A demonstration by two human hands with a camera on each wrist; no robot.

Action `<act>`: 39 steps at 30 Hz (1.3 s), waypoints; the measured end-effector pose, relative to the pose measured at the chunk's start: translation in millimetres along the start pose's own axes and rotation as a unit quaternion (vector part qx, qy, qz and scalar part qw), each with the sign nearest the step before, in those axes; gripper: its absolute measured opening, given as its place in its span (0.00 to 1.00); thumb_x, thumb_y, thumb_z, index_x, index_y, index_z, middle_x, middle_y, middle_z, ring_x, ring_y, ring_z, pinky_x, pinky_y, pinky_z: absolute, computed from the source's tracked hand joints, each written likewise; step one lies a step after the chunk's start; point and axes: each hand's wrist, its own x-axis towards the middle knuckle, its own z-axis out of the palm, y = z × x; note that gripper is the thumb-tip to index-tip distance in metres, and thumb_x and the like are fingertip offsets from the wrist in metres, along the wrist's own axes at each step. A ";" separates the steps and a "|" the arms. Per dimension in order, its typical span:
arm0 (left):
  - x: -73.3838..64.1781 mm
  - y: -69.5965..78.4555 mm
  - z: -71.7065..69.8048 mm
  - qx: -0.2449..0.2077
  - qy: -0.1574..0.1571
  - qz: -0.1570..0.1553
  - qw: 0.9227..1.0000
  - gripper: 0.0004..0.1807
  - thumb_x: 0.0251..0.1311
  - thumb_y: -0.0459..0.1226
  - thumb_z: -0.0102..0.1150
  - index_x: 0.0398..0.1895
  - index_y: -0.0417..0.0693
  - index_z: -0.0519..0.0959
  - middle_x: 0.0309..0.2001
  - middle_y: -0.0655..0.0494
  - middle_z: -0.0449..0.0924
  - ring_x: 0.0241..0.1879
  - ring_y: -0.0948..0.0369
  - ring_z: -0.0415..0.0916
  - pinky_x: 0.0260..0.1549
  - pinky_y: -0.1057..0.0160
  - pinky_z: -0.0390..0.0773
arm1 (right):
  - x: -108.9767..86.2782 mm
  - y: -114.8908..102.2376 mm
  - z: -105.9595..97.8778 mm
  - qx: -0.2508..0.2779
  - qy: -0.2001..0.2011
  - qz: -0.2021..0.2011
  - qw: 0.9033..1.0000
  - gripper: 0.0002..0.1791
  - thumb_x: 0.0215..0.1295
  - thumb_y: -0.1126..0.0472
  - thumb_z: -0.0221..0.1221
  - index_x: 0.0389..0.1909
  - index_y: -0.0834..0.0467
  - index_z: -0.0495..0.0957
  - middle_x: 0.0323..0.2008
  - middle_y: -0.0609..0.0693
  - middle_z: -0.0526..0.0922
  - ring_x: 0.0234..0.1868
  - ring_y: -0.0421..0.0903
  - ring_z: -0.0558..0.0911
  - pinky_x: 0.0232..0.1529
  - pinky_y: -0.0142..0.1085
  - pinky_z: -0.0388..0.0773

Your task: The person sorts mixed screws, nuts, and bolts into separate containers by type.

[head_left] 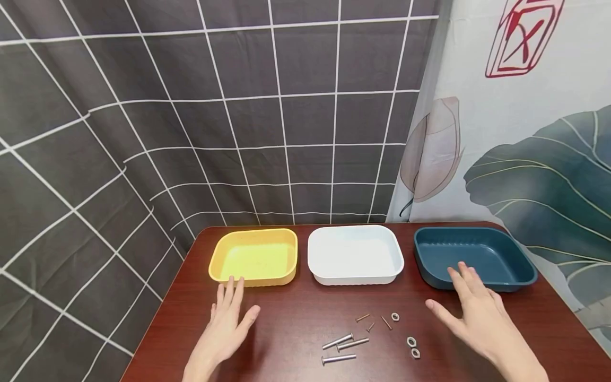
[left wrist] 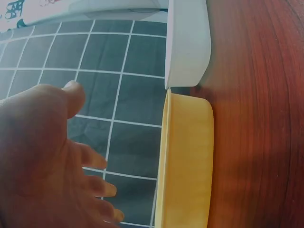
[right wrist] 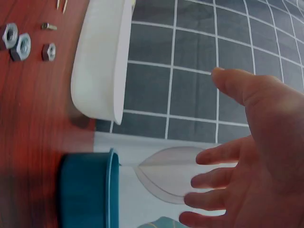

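Note:
My left hand (head_left: 223,331) is held over the table in front of the yellow tray (head_left: 286,277), fingers extended and thumb spread, holding nothing. On the other side my right hand (head_left: 482,318) is stretched out, its fingertips overlapping the near rim of the dark blue tray (head_left: 429,276) in the head view. Between the hands lie several bolts (head_left: 339,358) and a few small screws (head_left: 363,318). Right of them are a small nut (head_left: 395,317) and two larger nuts (head_left: 411,342). The right wrist view also shows nuts (right wrist: 21,46) near the white tray (right wrist: 97,61).
The white tray (head_left: 355,279) stands between the yellow and blue ones along the back of the reddish-brown table (head_left: 286,339). Behind it hangs a dark gridded curtain (head_left: 305,122), and at the right a pale cloth with leaf prints (head_left: 539,175).

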 end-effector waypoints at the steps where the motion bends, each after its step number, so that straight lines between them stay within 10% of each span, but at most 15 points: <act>1: 0.6 -1.0 -0.6 -0.001 0.005 0.000 1.000 0.39 0.73 0.50 0.51 0.76 0.31 0.55 0.74 0.28 0.48 0.72 0.29 0.42 0.61 0.19 0.54 | 0.3 -2.3 0.5 0.000 0.001 -0.004 1.000 0.49 0.61 0.41 0.67 0.65 0.77 0.64 0.65 0.79 0.62 0.67 0.75 0.60 0.58 0.75 0.62; 7: 5.8 -11.4 -1.8 -0.030 0.084 0.004 0.996 0.35 0.71 0.40 0.56 0.72 0.27 0.60 0.67 0.27 0.64 0.63 0.34 0.66 0.58 0.31 0.72 | -1.6 -16.5 8.8 0.019 0.007 -0.033 0.999 0.36 0.59 0.52 0.70 0.60 0.73 0.73 0.54 0.71 0.78 0.50 0.68 0.80 0.48 0.66 0.80; 12: 11.7 -22.8 0.4 -0.108 0.144 -0.058 0.982 0.29 0.70 0.35 0.56 0.69 0.28 0.65 0.59 0.26 0.72 0.50 0.37 0.79 0.46 0.41 0.85 | -3.8 -28.5 21.0 0.046 0.029 -0.069 0.996 0.28 0.55 0.59 0.73 0.54 0.69 0.79 0.46 0.62 0.84 0.44 0.58 0.84 0.43 0.58 0.85; 22: 17.8 -38.1 -0.5 -0.286 0.153 -0.183 0.928 0.29 0.72 0.31 0.52 0.74 0.33 0.61 0.62 0.26 0.69 0.51 0.38 0.79 0.30 0.62 0.89 | -7.8 -42.9 38.6 0.067 0.046 -0.104 0.991 0.22 0.52 0.62 0.75 0.48 0.62 0.83 0.40 0.50 0.86 0.35 0.45 0.85 0.33 0.41 0.88; 39: 33.0 -58.7 5.7 -0.340 0.238 -0.232 0.880 0.22 0.71 0.30 0.51 0.65 0.30 0.72 0.52 0.27 0.77 0.33 0.68 0.83 0.28 0.65 0.89 | -12.5 -53.5 59.9 0.114 0.026 -0.133 0.984 0.19 0.51 0.66 0.74 0.45 0.59 0.82 0.37 0.47 0.86 0.31 0.39 0.84 0.30 0.33 0.87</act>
